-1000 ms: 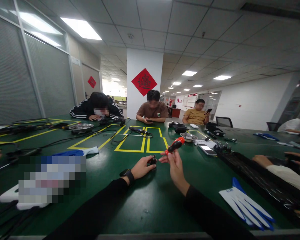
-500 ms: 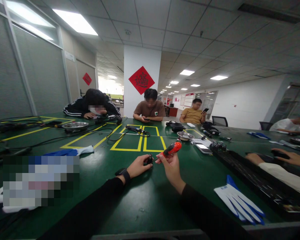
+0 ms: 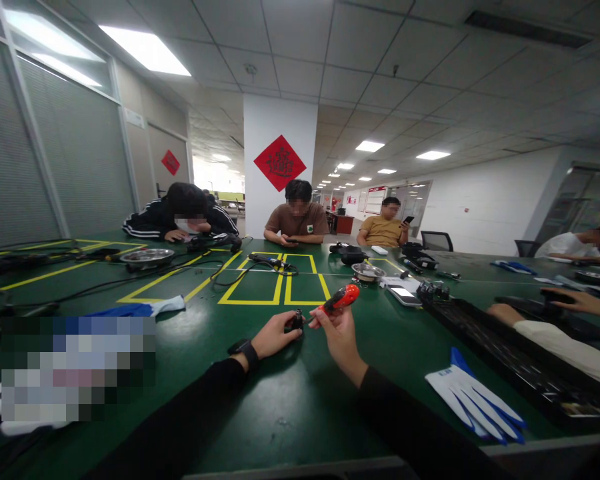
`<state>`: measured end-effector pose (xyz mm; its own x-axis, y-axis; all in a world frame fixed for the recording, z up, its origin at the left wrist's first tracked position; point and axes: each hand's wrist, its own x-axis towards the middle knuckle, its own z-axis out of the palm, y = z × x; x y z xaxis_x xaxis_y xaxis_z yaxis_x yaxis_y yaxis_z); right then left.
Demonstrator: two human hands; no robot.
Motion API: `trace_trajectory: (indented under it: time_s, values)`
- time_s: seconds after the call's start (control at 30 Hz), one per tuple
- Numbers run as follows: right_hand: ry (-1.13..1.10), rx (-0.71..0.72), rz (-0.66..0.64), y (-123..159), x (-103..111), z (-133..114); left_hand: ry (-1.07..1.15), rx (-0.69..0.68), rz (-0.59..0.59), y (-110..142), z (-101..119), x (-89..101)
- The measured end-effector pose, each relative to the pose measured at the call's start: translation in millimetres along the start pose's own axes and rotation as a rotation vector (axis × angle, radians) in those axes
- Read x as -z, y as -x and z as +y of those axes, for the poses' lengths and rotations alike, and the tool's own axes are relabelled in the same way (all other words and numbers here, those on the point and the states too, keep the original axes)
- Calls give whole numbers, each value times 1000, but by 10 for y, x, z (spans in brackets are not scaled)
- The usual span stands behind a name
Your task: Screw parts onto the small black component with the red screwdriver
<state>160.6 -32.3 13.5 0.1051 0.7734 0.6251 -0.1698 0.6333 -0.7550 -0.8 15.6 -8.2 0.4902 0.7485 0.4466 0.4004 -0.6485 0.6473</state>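
My left hand [image 3: 275, 335], with a dark watch on its wrist, pinches a small black cylindrical part [image 3: 297, 321] upright just above the green table [image 3: 300, 420]. To its right, my right hand [image 3: 341, 331] is closed on a red and black screwdriver [image 3: 339, 300]. The screwdriver tilts, handle up and to the right, with its thin shaft pointing down-left at the black part. Whether the tip touches that part I cannot tell. My fingers cover some of both things.
A white and blue glove [image 3: 473, 397] and a long black tray [image 3: 510, 347] lie to the right. Metal bowls [image 3: 367, 271], a phone [image 3: 404, 295] and a cabled tool [image 3: 267, 259] are farther back. Several people sit around; one person's arm [image 3: 565, 347] rests beyond the tray.
The view has shifted slightly. Both hands keep nearly the same pose, with the black part and the screwdriver still held close together.
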Motion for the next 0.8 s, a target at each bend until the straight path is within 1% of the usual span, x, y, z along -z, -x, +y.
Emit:
trace_trajectory:
  time_s: [0.27,0.37,0.6,0.8]
  values:
    - [-55,-27,14,-29,-2,-17,22,42,12,-6,-7,-19]
    - [-83,-47,23,-58,9,8,26,31,12,-5,-7,-18]
    - [-108,-64,91,-103,57,79,12,26,4,-9,-17,-19]
    - [-126,-52,71,-96,63,121,-29,1,9,-10,-23,-20]
